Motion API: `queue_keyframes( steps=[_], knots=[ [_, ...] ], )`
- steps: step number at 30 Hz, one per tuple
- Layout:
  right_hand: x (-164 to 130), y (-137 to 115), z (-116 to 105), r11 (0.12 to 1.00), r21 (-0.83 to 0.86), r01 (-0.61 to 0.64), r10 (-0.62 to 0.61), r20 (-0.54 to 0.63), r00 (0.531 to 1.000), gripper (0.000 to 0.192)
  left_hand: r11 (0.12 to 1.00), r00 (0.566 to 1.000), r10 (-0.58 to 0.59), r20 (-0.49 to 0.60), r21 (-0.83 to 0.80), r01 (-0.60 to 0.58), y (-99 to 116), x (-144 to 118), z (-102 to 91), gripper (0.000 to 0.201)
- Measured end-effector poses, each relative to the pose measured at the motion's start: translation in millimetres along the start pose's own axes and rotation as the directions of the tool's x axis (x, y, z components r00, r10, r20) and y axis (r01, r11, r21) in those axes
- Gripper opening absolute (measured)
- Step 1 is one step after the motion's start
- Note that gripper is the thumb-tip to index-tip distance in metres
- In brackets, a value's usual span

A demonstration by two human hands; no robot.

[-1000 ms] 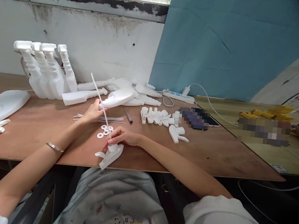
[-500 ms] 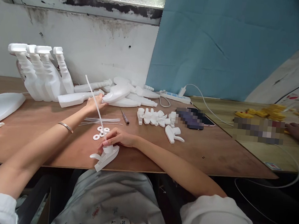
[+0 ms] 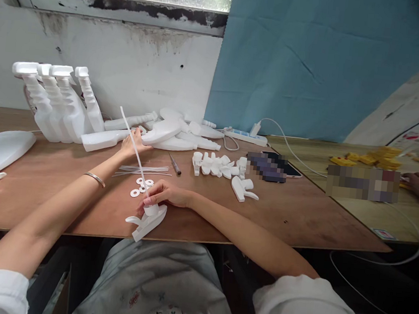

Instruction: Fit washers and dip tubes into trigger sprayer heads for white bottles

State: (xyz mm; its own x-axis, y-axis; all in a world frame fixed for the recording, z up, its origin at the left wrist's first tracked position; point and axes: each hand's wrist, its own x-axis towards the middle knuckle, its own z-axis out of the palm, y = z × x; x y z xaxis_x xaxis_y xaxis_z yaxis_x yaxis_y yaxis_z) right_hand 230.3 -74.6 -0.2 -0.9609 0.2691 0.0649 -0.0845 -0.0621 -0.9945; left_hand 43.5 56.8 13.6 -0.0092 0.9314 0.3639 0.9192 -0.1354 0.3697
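The sprayer head point(image 3: 147, 220) lies at the near edge of the worktop point(image 3: 301, 211), its long axis running diagonally from near-left to far-right, with its trigger sticking out to the left. A thin white dip tube point(image 3: 134, 144) rises from its top and slants up and away to the left, ending above the lying bottles. The right hand point(image 3: 164, 193) rests on the sprayer head, palm down, fingers curled and pinching it where the tube enters; the forearm stretches from the near right across the worktop edge. The left hand point(image 3: 133, 144) reaches far forward with the arm nearly straight, a bracelet point(image 3: 94, 179) on the wrist, its fingers closed around the neck of a white bottle point(image 3: 163, 132) lying on its side. Between the hands lie washers point(image 3: 140, 185) and a bundle of spare tubes point(image 3: 144, 170). A screwdriver point(image 3: 175, 164) lies just right of the tubes, and a cluster of sprayer heads point(image 3: 218, 165) farther right. Upright bottles point(image 3: 56, 103) lean at the far left.
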Motion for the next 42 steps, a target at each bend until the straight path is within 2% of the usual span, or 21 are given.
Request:
queue_keyframes(
  steps=[4, 7, 11, 13, 17, 21, 24, 26, 28, 31, 33, 38, 42],
  knots=[
    [-0.5, -1.4, 0.8, 1.0, -0.006, -0.011, 0.01, -0.019, 1.0, 0.027, 0.999, 0.996, 0.011, -0.089, -0.029, -0.014, 6.9, -11.1, -11.6, 0.073],
    [-0.3, 0.0, 2.0, 1.0, -0.014, 0.014, -0.016, -0.145, 0.989, 0.026, 0.995, 0.991, 0.031, -0.134, -0.091, -0.043, 12.0, -25.5, -23.3, 0.061],
    [2.2, 5.6, 4.3, 0.996, -0.037, 0.08, -0.088, -0.338, 0.937, 0.028, 0.963, 0.991, 0.064, -0.12, -0.254, -0.093, 15.5, -49.5, -36.7, 0.038],
    [4.2, 6.9, 5.1, 0.99, -0.069, 0.119, -0.138, -0.474, 0.869, 0.031, 0.929, 0.994, 0.073, -0.082, -0.356, -0.097, 16.0, -61.2, -40.6, 0.034],
    [7.2, 3.5, 0.5, 0.958, -0.204, 0.202, -0.287, -0.723, 0.629, 0.029, 0.843, 0.993, 0.113, 0.023, -0.532, -0.084, 17.2, -77.2, -41.4, 0.037],
    [6.6, 1.2, -14.7, 0.937, -0.284, 0.202, -0.346, -0.82, 0.455, 0.023, 0.758, 0.968, 0.222, 0.119, -0.646, -0.094, 22.0, -85.0, -36.8, 0.045],
    [5.3, 4.3, -26.4, 0.929, -0.331, 0.167, -0.371, -0.848, 0.378, 0.022, 0.717, 0.927, 0.331, 0.175, -0.686, -0.126, 27.1, -91.0, -33.9, 0.043],
    [4.4, 6.9, -30.5, 0.922, -0.365, 0.126, -0.385, -0.85, 0.358, 0.021, 0.711, 0.905, 0.379, 0.193, -0.686, -0.152, 29.5, -95.0, -32.5, 0.043],
    [3.5, 8.3, -31.0, 0.912, -0.404, 0.075, -0.403, -0.842, 0.359, 0.02, 0.715, 0.889, 0.412, 0.199, -0.676, -0.18, 30.5, -97.9, -31.3, 0.05],
    [2.2, 7.1, -26.2, 0.887, -0.462, -0.01, -0.422, -0.819, 0.388, 0.018, 0.72, 0.858, 0.464, 0.221, -0.658, -0.221, 30.3, -99.7, -30.1, 0.054],
    [1.3, 4.8, -21.3, 0.866, -0.495, -0.068, -0.429, -0.807, 0.407, 0.015, 0.725, 0.838, 0.49, 0.239, -0.645, -0.239, 29.9, -100.0, -29.8, 0.049],
    [-0.5, -0.3, -11.7, 0.813, -0.558, -0.169, -0.448, -0.784, 0.43, 0.01, 0.752, 0.825, 0.503, 0.257, -0.602, -0.271, 28.7, -99.3, -30.5, 0.037],
    [-0.8, -0.4, -9.5, 0.787, -0.584, -0.199, -0.471, -0.777, 0.418, 0.01, 0.769, 0.819, 0.517, 0.25, -0.556, -0.316, 27.4, -97.3, -31.1, 0.038]
  ],
)
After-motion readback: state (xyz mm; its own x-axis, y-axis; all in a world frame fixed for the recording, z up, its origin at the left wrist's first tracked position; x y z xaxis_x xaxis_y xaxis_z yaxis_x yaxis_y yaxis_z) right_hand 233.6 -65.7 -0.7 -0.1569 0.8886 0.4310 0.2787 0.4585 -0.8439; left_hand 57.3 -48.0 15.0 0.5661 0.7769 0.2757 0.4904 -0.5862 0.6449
